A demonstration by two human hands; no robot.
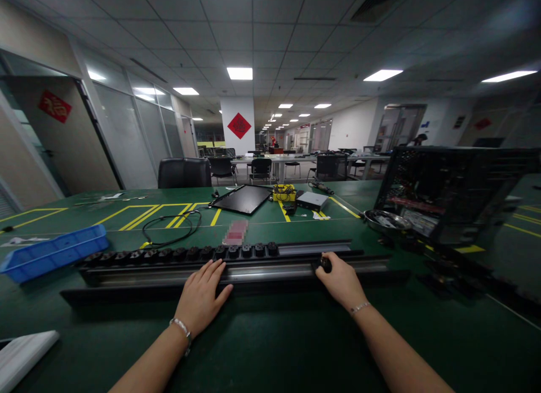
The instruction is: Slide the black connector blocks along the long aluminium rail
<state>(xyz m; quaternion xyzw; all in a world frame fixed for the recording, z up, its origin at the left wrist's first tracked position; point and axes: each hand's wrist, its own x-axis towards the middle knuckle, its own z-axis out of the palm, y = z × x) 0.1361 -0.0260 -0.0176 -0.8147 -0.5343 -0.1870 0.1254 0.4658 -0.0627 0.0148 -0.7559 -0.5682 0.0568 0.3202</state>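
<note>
A long metal channel with black side walls lies across the table in front of me, looking like a power strip housing. Along its far side runs a row of several black socket-like modules, reaching from the left end to past the middle. My left hand rests flat, fingers stretched, on the near side of the channel. Toward the channel's right end, my right hand pinches a small black module over the rail; its lower part is hidden by my fingers.
A blue bin stands at the left. Beyond the channel lie a coiled black cable, a dark flat screen, a yellow box and a silver box. At right are a metal bowl and an open computer case.
</note>
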